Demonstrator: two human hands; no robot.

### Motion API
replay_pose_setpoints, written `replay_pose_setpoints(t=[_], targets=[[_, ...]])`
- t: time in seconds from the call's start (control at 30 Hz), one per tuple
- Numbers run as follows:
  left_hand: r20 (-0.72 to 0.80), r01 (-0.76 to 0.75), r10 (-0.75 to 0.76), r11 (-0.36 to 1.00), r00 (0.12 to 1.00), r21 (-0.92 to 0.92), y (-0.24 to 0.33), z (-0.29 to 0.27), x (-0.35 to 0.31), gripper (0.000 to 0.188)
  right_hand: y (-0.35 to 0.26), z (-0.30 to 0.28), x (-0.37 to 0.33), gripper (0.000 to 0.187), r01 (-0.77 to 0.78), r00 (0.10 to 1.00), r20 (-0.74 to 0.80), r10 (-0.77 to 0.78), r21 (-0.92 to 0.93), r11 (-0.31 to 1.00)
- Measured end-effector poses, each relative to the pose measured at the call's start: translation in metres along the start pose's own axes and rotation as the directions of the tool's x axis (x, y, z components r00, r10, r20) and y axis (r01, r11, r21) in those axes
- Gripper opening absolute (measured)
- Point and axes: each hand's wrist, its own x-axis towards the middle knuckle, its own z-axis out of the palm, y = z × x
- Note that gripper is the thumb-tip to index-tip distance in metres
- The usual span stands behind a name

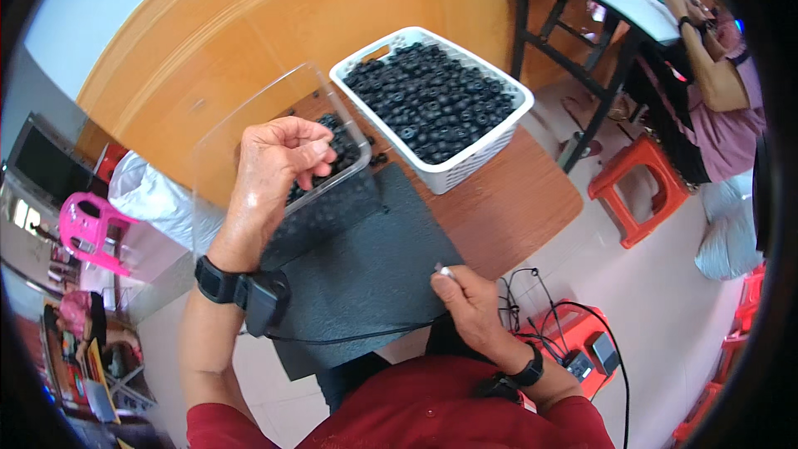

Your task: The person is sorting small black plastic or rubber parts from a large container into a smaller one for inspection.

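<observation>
My left hand (287, 154) is closed in a pinch over a clear plastic bin (364, 143); anything between its fingertips is hidden. Small black round pieces (339, 162), which look like beads or rings, lie inside that bin below my fingers. At the right edge of a dark grey mat (374, 262), my right hand (470, 303) is closed around a small silvery thing (446, 272); only its tip shows, so its kind is unclear. A white plastic basket (428, 175) heaped with similar black pieces (432, 100) stands beyond my hands.
The basket rests on a brown wooden tabletop (515, 208). A black cable runs from my left wrist device (266, 299) across my lap. Chargers and wires lie on a red stool (594, 378) at right. Another person (723, 108) works at a table on the far right.
</observation>
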Motion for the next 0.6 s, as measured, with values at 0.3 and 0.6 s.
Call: replay_pose_setpoints(t=[0.3, 0.6], targets=[[0.411, -0.016, -0.193, 0.891, 0.891, 0.455, -0.047, -0.061, -0.003, 0.017, 0.000, 0.003, -0.001, 0.025, 0.010, 1.000, 0.025, -0.009, -0.046, 0.999], [0.603, -0.157, -0.357, 0.757, 0.714, 0.634, -0.060, -0.065, 0.023, 0.027, 0.003, 0.006, -0.003, 0.027, 0.049, 0.999, -0.003, -0.049, -0.101, 0.994]])
